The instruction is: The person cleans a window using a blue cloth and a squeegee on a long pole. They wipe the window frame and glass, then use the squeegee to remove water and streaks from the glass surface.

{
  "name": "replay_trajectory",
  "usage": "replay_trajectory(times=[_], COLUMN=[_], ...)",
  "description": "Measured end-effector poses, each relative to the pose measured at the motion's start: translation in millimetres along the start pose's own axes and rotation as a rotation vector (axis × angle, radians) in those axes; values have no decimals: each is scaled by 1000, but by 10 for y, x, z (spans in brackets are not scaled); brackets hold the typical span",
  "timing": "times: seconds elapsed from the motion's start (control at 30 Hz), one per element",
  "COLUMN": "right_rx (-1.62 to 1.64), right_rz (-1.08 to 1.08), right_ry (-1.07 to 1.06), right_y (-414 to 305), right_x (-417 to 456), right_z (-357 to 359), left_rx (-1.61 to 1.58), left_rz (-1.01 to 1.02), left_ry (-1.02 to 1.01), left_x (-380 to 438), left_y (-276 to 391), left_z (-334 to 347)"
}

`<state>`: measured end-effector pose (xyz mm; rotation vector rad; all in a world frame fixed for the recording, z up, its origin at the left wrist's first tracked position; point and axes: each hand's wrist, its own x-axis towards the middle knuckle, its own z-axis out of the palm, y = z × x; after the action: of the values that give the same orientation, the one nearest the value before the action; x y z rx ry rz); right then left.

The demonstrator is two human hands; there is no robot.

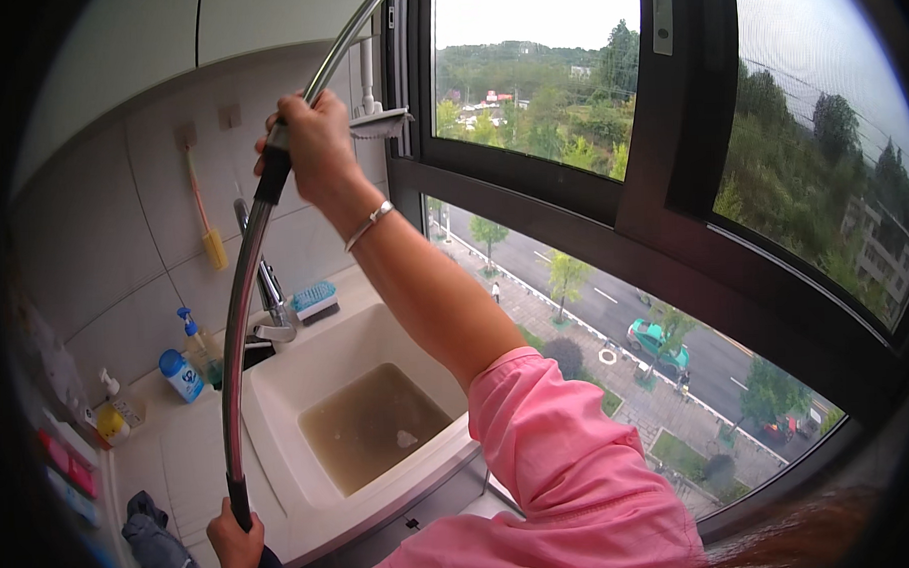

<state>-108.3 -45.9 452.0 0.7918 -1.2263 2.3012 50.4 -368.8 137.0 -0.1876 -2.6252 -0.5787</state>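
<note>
A long metal pole [238, 314] with black sleeves runs from the lower left up past the top of the view, looking bent by the lens. My right hand [318, 142], a bracelet on its wrist, grips the pole by the upper black sleeve. Low in the view, my left hand [238, 543] is closed round the pole's lower black grip. Both ends of the pole are hidden or out of view. Beneath my right arm is a white sink [280, 440] with murky brown water [369, 430] in it. A chrome faucet [273, 298] stands behind the sink.
Bottles [181, 375] and a blue-topped scrub brush [315, 300] stand around the sink. A dark cloth [159, 546] lies on the counter. A yellow brush [214, 249] and a squeegee-like head [381, 124] are by the wall. Dark-framed windows [525, 161] fill the right, cabinets [116, 63] the upper left.
</note>
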Motion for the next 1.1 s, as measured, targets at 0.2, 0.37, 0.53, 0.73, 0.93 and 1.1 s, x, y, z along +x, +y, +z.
replay_trajectory(times=[0.2, 0.37, 0.53, 0.73, 0.93, 1.1], right_rx=[-70, 8, 104, 126, 176, 123], right_rz=[-13, 59, 194, 372, 519, 393], right_ry=[-24, -72, -45, -44, -14, -110], right_y=[-139, 320, 781, 1328, 1582, 1220], right_x=[158, -463, -1273, -2221, -2791, -2324], right_z=[-138, -393, -499, -642, -685, -500], left_rx=[-8, 199, 261, 241, 209, 150], left_rz=[21, -21, -158, -231, -266, -263], left_ry=[1, -233, -446, -481, -503, -489], left_x=[139, -377, -1002, -1553, -1554, -1374], left_y=[148, -469, -857, -1138, -1033, -667], left_z=[95, 363, 372, 299, 193, 125])
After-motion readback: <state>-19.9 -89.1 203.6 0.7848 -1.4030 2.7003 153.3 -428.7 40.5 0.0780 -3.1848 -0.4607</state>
